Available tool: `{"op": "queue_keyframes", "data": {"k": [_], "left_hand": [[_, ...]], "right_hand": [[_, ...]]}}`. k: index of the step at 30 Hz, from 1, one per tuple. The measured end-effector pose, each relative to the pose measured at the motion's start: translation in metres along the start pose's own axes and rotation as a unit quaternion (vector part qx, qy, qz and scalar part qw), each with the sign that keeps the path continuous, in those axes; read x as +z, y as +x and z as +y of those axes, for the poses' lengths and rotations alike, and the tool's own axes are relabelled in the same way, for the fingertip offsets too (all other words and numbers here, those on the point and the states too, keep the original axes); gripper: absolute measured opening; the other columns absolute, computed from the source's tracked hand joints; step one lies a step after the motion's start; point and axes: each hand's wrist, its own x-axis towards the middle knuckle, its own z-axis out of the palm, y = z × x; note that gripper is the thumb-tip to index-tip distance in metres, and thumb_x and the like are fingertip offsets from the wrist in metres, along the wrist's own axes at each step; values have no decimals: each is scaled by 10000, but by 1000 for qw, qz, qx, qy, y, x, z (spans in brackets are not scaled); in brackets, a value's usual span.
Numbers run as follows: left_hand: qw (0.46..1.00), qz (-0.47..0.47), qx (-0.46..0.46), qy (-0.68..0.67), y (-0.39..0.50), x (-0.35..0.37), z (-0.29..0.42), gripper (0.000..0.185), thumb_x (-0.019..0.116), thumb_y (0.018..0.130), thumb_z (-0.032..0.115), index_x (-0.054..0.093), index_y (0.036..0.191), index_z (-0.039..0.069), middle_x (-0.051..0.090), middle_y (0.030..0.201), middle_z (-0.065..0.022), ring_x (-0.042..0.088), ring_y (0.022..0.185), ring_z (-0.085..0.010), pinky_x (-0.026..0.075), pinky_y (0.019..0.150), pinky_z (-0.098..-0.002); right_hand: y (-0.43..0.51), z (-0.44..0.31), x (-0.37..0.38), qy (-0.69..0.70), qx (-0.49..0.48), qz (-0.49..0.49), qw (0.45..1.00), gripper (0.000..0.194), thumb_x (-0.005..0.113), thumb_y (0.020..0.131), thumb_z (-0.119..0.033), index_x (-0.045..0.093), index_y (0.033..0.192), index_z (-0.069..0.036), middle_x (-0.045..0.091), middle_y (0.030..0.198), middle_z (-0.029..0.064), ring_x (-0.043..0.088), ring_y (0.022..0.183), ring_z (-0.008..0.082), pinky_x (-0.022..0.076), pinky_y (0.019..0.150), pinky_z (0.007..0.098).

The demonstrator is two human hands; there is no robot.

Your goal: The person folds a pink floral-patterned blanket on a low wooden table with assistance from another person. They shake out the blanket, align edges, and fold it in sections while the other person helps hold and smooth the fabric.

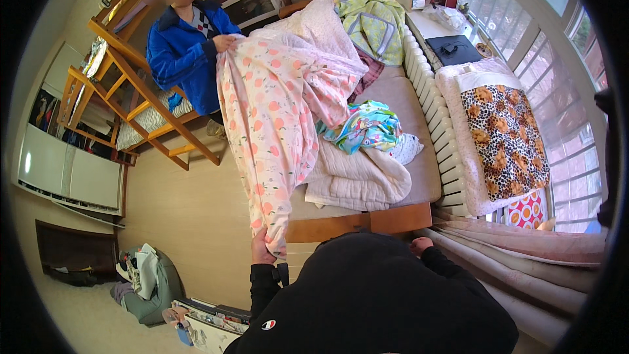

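Observation:
My left hand [263,250] is closed on the near corner of a pink fabric cover [265,113] with a peach print. A person in a blue jacket [179,59] holds its far end, so the cover hangs stretched along the bed's left side. My right hand [421,245] is curled near the wooden footboard [400,219], beside the curtain; whether it holds anything is not visible. On the mattress [417,157] lie a crumpled blue patterned cloth [371,125], a folded cream quilt [361,182] and, farther up, a green patterned blanket [376,24].
A wooden bunk bed with a ladder [147,103] stands at the left. A white radiator [435,128] lines the bed's right side, with a leopard-print folded blanket [506,142] beyond it. A loaded beanbag [162,285] and a storage cart [211,327] are at the lower left.

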Motion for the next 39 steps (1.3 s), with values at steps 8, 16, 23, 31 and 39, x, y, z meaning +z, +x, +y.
{"op": "queue_keyframes", "data": {"k": [8,16,23,31,39], "left_hand": [[999,22,34,29,15,-12,24,391,412,987,306,575,1228,44,685,1024,-77,673,852,-220,551,644,-377],[995,42,77,40,36,-27,59,390,412,979,318,572,1220,57,686,998,-72,673,845,-224,543,647,-378],[991,127,-36,4,29,-82,27,329,407,952,417,591,1103,189,674,857,0,560,545,-184,390,375,-303],[994,102,-6,-41,48,-111,31,339,396,953,386,594,1104,155,651,871,-6,594,630,-204,387,398,-338],[997,68,-48,-6,46,-87,69,306,452,942,358,621,1040,123,636,799,-27,618,628,-192,445,415,-335]], "right_hand": [[-71,-89,41,-527,-38,65,846,464,426,957,-422,718,913,-64,705,974,116,638,999,277,505,842,387],[-101,-161,83,-112,79,185,973,209,583,821,-196,729,847,-48,704,856,115,651,804,252,513,768,372],[-130,-213,126,-75,62,210,973,358,410,917,-179,662,937,75,681,950,236,635,860,353,504,756,444],[-130,-233,121,-141,51,184,972,325,461,898,-196,645,928,70,670,894,230,627,800,350,502,720,445],[-107,-242,125,-60,82,183,978,249,536,858,-188,667,893,20,666,880,204,625,776,324,489,671,455]]}}
